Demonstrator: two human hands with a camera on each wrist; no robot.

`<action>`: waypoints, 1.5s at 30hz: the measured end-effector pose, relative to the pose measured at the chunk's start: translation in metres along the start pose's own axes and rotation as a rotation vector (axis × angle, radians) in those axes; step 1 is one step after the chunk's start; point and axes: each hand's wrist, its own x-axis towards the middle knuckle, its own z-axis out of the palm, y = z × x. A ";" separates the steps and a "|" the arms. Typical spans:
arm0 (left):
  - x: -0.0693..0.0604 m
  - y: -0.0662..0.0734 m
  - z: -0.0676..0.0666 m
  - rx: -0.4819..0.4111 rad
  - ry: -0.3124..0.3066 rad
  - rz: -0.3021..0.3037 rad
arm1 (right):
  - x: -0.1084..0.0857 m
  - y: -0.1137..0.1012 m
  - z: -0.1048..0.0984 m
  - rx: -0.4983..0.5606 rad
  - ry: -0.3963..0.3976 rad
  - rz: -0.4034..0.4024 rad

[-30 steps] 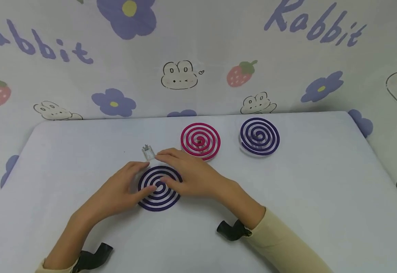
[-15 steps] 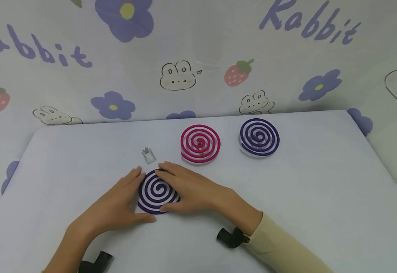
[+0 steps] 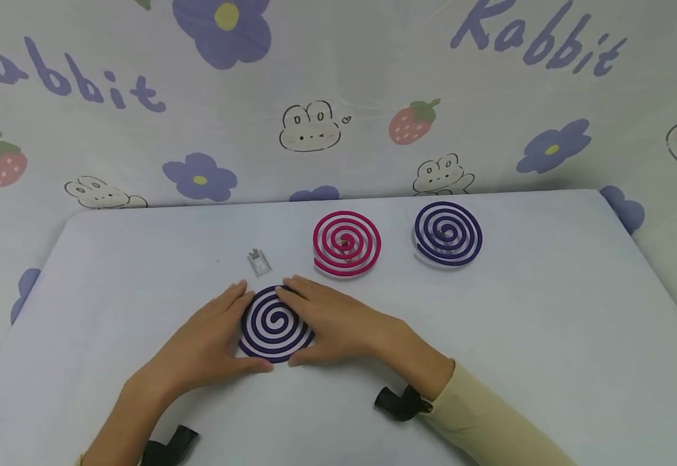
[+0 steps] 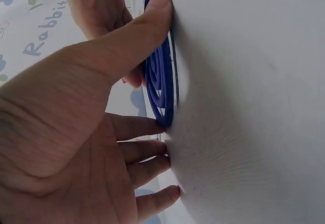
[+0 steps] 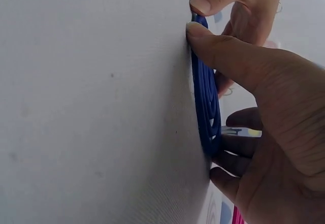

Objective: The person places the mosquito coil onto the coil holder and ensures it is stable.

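Note:
A dark blue mosquito coil (image 3: 277, 321) lies at the table's centre-left, framed by both hands. My left hand (image 3: 204, 340) holds its left side, thumb at the near rim and fingers along the left and far edge. On the opposite side my right hand (image 3: 338, 323) grips the rim, its thumb at the near edge and fingertips over the far right edge. In the left wrist view the coil (image 4: 160, 76) shows edge-on between thumb and index finger. The right wrist view shows the right thumb and fingers on the coil's (image 5: 205, 97) rim.
Just beyond the held coil lies a small metal coil stand (image 3: 259, 263). A pink mosquito coil (image 3: 347, 243) and another dark blue coil (image 3: 448, 233) sit farther back, with metal pieces visible under their centres. A patterned curtain (image 3: 367, 77) hangs behind the white table (image 3: 525, 323).
Both thumbs have moved from the coil's middle to its near rim. The right fingers have drawn back from beside the metal stand to the coil's far edge. The last half second shows little movement.

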 end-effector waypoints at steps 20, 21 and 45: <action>0.003 -0.002 0.003 -0.025 0.011 0.010 | 0.003 0.011 0.000 0.022 0.046 -0.015; 0.003 -0.002 0.003 -0.026 0.012 0.015 | 0.004 0.011 0.000 0.021 0.050 -0.015; 0.010 -0.014 -0.012 -0.143 0.066 0.013 | 0.014 0.007 -0.007 0.032 0.165 -0.028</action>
